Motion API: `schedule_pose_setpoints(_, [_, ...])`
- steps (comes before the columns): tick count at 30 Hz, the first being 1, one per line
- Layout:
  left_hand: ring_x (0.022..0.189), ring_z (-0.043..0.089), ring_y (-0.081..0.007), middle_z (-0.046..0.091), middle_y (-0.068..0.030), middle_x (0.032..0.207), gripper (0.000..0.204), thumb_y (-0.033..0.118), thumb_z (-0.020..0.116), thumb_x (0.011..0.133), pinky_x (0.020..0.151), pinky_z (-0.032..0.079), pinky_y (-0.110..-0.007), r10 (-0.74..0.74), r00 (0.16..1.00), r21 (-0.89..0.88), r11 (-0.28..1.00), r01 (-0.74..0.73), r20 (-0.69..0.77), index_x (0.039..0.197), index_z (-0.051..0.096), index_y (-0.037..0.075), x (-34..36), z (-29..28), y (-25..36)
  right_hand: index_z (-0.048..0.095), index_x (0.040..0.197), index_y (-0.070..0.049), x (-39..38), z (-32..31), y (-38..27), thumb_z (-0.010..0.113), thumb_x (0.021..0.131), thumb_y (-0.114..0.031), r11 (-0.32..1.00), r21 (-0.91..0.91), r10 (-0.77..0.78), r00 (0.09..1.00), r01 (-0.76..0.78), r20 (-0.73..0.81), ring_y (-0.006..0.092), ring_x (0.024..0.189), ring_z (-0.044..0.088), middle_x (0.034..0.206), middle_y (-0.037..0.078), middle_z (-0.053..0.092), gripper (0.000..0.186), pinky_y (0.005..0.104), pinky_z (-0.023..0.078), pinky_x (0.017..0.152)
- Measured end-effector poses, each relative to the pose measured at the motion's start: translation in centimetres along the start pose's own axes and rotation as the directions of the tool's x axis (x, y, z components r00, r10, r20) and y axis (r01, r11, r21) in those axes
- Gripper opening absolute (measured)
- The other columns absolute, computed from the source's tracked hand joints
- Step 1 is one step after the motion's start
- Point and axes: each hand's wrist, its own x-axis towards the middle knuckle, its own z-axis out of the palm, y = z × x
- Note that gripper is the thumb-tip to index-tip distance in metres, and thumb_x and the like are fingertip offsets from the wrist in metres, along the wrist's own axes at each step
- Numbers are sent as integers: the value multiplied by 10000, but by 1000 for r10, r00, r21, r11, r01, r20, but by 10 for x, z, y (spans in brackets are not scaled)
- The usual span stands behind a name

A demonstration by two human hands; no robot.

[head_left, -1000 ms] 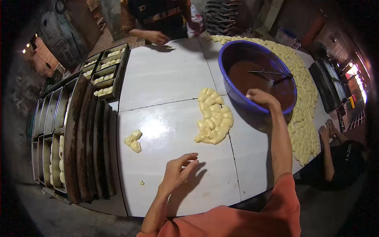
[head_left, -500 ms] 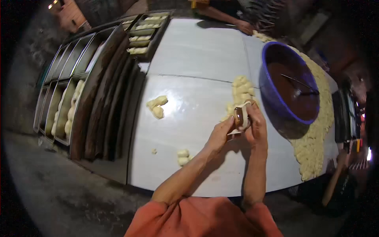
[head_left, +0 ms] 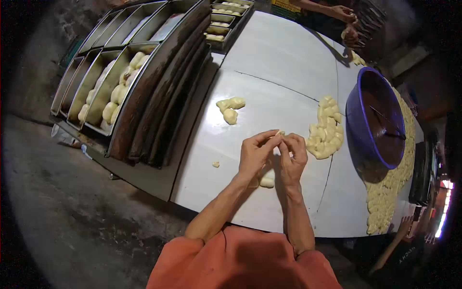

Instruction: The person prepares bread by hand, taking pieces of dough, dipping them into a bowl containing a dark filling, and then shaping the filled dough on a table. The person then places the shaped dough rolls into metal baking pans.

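Observation:
My left hand [head_left: 260, 155] and my right hand [head_left: 293, 159] meet over the near part of the white table. Thumbs and fingertips of both are pinched together on a small piece of pale dough [head_left: 280, 133], mostly hidden by the fingers. Below them, partly behind my wrists, lies a rounded dough piece [head_left: 267, 182]. To the right of my hands sits a cluster of dough pieces [head_left: 325, 139]. A few joined dough lumps [head_left: 230, 115] rest farther left, and a tiny scrap [head_left: 215, 164] lies nearer me.
A purple basin [head_left: 358, 111] of brown filling with a utensil stands at right, beside a long spread of dough pieces [head_left: 380, 207]. Metal loaf pans [head_left: 103, 67], some holding dough, stand left by dark stacked slabs [head_left: 168, 96]. Across the table are another person's hands [head_left: 349, 24].
My hands have moved left, away from the dough cluster. The brown filling seen in the held dough is no longer visible, and my fingertips now pinch together. The view has shifted left.

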Motion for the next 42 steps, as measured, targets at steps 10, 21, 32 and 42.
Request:
schedule_pose_setpoints(10, [756, 654, -150, 698, -101, 939, 307, 218, 729, 920, 671, 542, -282, -50, 990, 160, 987, 29, 134, 1083, 700, -41, 17, -40, 36, 580, 1343, 15, -10, -2, -33, 695, 933, -101, 742, 419, 354, 836, -524, 418, 175, 943, 649, 1176, 90, 635, 442, 290, 509, 874])
schedule_pose_setpoints(21, [824, 677, -129, 707, -82, 944, 213, 133, 690, 939, 702, 574, -249, -86, 954, 193, 981, 30, 286, 1092, 717, -13, 3, -41, 39, 654, 1080, -43, -16, 24, -21, 711, 916, -77, 958, 284, 51, 996, -28, -74, 144, 918, 563, 1086, 54, 559, 177, 305, 477, 856])
schedule_pose_setpoints(32, [810, 673, -157, 702, -113, 950, 245, 169, 693, 947, 609, 540, -270, -94, 968, 278, 960, 26, 235, 1066, 697, -45, -17, -43, 11, 649, 916, 1, -18, 1, -3, 773, 894, -178, 996, -37, 78, 996, -77, 40, 140, 610, 537, 766, 55, 616, 220, 279, 449, 534])
schedule_pose_setpoints(42, [1040, 702, -310, 647, -179, 1252, 564, 346, 743, 897, 879, 564, -387, 155, 915, 792, 461, -400, 373, 1360, 573, 71, -51, -65, 24, 698, 1059, -2, -50, -43, -9, 683, 916, -107, 957, -240, 240, 912, -165, 332, 245, 925, 678, 1016, 142, 696, 179, 363, 565, 820])
